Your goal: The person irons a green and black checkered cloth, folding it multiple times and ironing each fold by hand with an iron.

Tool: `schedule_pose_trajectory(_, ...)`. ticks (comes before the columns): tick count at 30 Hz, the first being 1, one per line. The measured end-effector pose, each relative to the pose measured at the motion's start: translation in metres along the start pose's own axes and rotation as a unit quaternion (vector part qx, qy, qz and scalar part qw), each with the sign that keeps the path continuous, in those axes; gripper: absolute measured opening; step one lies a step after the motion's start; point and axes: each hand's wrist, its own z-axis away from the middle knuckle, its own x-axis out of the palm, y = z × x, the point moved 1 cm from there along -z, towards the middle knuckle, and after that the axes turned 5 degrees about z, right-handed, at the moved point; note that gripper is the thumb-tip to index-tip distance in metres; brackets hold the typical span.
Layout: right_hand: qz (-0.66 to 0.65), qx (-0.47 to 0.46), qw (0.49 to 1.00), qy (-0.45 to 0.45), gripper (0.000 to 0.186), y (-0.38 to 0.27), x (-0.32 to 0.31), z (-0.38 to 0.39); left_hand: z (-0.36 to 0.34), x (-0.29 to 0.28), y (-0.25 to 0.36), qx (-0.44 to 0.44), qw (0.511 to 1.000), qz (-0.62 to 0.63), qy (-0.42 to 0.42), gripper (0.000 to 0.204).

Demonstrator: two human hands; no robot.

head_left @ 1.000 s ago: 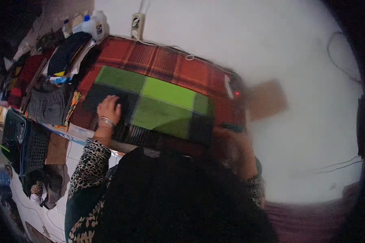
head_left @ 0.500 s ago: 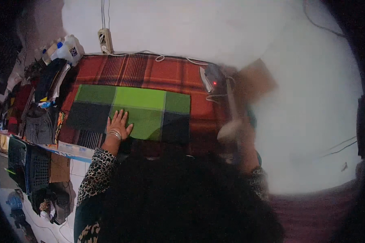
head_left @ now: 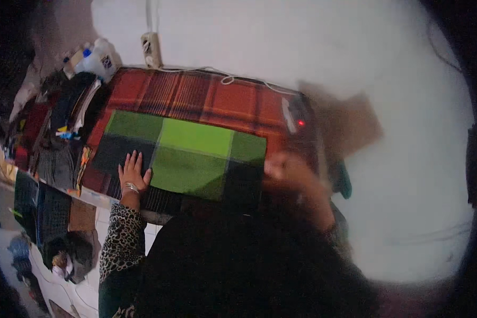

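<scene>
Pale wall (head_left: 259,42) up top, power strip (head_left: 150,50) hanging on it, and a white cord (head_left: 228,79) running along the back of the work surface. That surface is covered with a red plaid blanket (head_left: 233,100). Off to the left it's a proper pile-up: a whitish jug (head_left: 98,61) with a blue cap, heaped clothes (head_left: 55,167), and lower down a dark crate (head_left: 53,212) above white floor tiles (head_left: 103,228).

Main item is a green and black checked cloth (head_left: 193,159), lying flat in the middle of the blanket. Left hand (head_left: 133,174) is palm down on its dark left part, fingers spread, bracelets (head_left: 131,187) at the wrist. Right hand (head_left: 290,172) is by the cloth's right edge, badly blurred, so I can't tell if it's curled around anything or just loose.

As for room: a broad strip of blanket shows between the cloth's far edge and the wall. On the right, a dark device (head_left: 298,119) with a pale edge and red light sits near the far corner, with brown cardboard (head_left: 358,124) beyond. Near side's mostly hidden by dark clothing (head_left: 238,265).
</scene>
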Motion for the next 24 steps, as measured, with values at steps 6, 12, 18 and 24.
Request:
schedule_pose_trajectory(6,0.125,0.089,0.889,0.432,0.031,0.127,-0.046,-0.221,0.000,-0.005,0.012,0.002,1.000,-0.007,-0.001,0.069)
schedule_pose_trajectory(12,0.069,0.121,0.927,0.347,0.030,0.146,-0.036,-0.265,0.013,-0.002,0.013,-0.001,0.999,0.034,0.020,0.071)
schedule_pose_trajectory(18,-0.016,-0.013,0.961,0.275,0.030,0.091,-0.032,-0.222,0.000,0.014,0.020,-0.012,0.993,0.087,0.083,0.065)
schedule_pose_trajectory(24,0.060,-0.211,0.967,0.129,0.041,-0.059,0.045,-0.166,-0.008,0.017,-0.047,-0.184,0.965,0.034,0.185,0.057)
